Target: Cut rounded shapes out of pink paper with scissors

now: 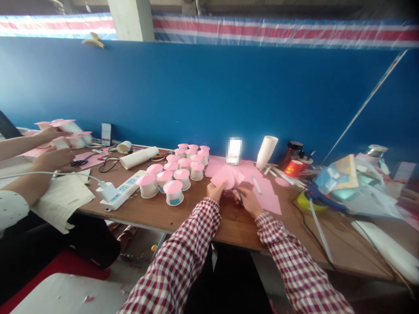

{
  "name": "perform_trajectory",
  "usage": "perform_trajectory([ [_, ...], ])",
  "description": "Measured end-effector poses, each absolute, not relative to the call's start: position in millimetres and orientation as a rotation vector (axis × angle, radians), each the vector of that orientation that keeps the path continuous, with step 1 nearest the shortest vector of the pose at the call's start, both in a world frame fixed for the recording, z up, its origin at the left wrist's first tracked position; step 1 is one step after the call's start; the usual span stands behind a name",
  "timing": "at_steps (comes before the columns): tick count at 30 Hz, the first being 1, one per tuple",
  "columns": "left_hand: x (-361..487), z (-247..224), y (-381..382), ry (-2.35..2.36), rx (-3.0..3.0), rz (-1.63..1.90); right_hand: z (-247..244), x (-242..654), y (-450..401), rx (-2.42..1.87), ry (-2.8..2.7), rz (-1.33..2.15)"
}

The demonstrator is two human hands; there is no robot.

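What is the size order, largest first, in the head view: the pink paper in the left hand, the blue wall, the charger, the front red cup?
1. Blue wall
2. Pink paper in the left hand
3. Charger and front red cup: too alike to rank

own hands (216, 191): 2 | scissors (241, 197): 2 | middle pink-topped cups (173, 188): 12+ | red cups (292, 169): 2 | power strip (123, 190): 1

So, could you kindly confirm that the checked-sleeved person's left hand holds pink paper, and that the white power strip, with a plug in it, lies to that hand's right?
Not quite: the head view shows the white power strip to the left of the left hand. The rest stands: that hand holds pink paper, and a plug is in the strip.
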State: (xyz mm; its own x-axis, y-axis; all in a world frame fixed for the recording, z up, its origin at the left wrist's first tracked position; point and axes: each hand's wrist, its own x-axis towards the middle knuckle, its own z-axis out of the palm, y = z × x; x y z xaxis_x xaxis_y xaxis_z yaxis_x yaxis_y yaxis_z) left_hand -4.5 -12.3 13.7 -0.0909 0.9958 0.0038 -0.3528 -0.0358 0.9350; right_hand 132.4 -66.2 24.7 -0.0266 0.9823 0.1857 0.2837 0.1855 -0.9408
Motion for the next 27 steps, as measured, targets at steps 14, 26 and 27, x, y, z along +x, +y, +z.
perform_trajectory([
  [14, -6.6, 15.4, -16.2, 0.946, 0.939, 1.409, 23.7, 132.3, -65.3, -1.280, -1.480, 0.928],
  [26, -5.5, 13.7, -13.4, 0.914, 0.920, 1.425, 23.7, 132.5, -65.5, -1.292, -1.483, 0.915],
  [27, -5.5, 13.8, -13.5, 0.914, 0.918, 1.425, 23.7, 132.5, -65.5, -1.295, -1.483, 0.915],
])
